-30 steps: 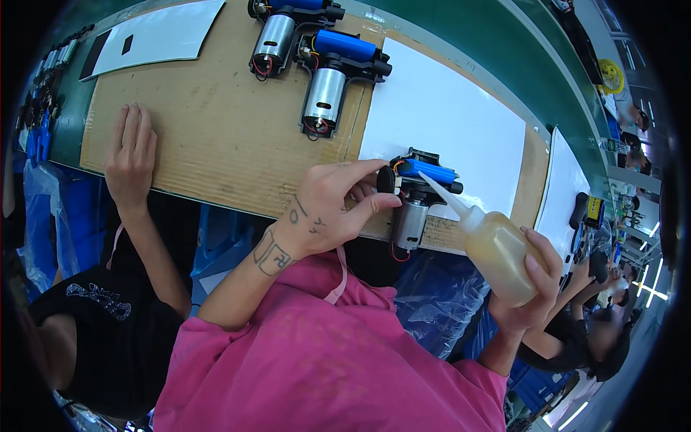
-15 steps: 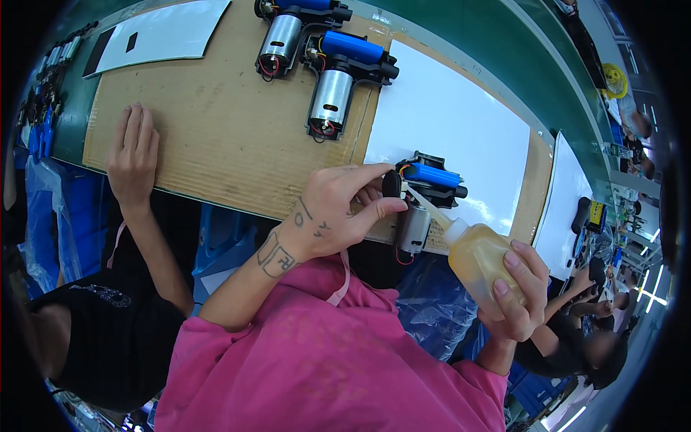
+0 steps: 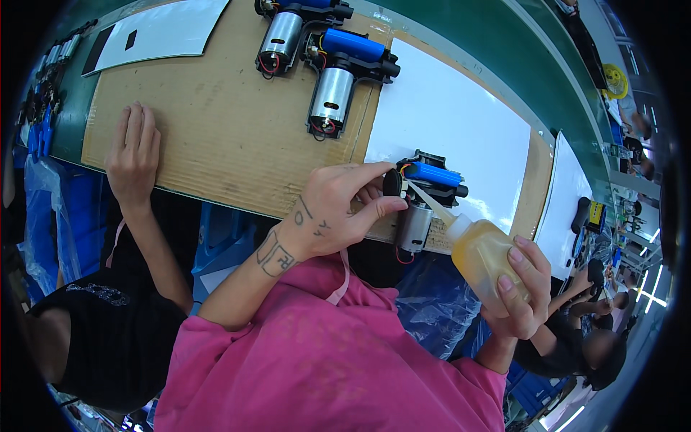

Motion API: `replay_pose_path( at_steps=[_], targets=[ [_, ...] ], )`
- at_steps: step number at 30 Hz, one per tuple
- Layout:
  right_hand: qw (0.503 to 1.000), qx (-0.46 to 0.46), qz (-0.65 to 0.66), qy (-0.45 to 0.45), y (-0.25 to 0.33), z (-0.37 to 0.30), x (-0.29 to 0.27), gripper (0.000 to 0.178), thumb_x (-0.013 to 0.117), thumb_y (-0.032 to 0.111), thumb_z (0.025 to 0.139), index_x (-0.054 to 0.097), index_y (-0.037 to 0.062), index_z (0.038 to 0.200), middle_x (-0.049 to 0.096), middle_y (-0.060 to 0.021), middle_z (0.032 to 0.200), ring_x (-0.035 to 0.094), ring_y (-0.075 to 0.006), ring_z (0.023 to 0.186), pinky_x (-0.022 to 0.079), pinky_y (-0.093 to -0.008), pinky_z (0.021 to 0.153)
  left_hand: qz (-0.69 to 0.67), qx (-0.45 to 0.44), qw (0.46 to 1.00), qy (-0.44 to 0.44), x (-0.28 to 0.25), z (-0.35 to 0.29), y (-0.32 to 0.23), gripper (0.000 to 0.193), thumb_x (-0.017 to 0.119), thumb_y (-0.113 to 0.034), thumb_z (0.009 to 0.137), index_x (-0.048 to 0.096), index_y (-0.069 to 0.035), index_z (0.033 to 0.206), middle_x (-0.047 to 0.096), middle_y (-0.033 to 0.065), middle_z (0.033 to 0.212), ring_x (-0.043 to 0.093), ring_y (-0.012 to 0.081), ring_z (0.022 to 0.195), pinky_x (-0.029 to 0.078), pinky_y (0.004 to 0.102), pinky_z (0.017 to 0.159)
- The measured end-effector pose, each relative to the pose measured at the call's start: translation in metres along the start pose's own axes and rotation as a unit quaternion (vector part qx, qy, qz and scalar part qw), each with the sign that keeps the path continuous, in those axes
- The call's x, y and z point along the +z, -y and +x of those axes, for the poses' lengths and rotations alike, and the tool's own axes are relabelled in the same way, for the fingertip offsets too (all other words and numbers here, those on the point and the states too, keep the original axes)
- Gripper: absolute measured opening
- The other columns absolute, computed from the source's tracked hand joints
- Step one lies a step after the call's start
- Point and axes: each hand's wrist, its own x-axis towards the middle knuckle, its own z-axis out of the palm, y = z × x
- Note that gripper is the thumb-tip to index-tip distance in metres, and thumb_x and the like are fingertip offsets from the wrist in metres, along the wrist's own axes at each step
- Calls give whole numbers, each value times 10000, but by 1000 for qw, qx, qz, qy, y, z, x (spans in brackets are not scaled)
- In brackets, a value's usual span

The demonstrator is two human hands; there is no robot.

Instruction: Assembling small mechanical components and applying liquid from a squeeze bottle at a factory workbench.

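Note:
Between its thumb and fingers, my left hand pinches a small round black part beside a motor assembly. This assembly has a blue cylinder, a black housing and a silver motor with a red wire, lying at the near edge of the white sheet. My right hand is wrapped round a squeeze bottle of yellowish liquid, tilted with its thin pale nozzle pointing at the black part. The nozzle tip is close to that part; whether they touch I cannot tell.
Two similar motor assemblies lie on the cardboard at the far middle. A co-worker's hand rests on the cardboard at left. Another white sheet lies at the far left, and more parts are piled beyond it.
The bottle in my right hand has shifted slightly to the right, and its nozzle tip has moved a little. My left hand and the assembly stay in place.

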Motion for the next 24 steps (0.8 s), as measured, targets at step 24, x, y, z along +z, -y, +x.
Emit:
replay_pose_path(
  at_steps=[24],
  targets=[
    [999,20,37,6,5,-7,0,593,936,130,705,569,133,1170,672,-168,1149,700,-473,1031,641,-505,815,-14,-22,999,18,-2,0,-3,453,834,-171,882,694,-9,1281,762,130,913,745,176,776,578,287,711]
  ],
)
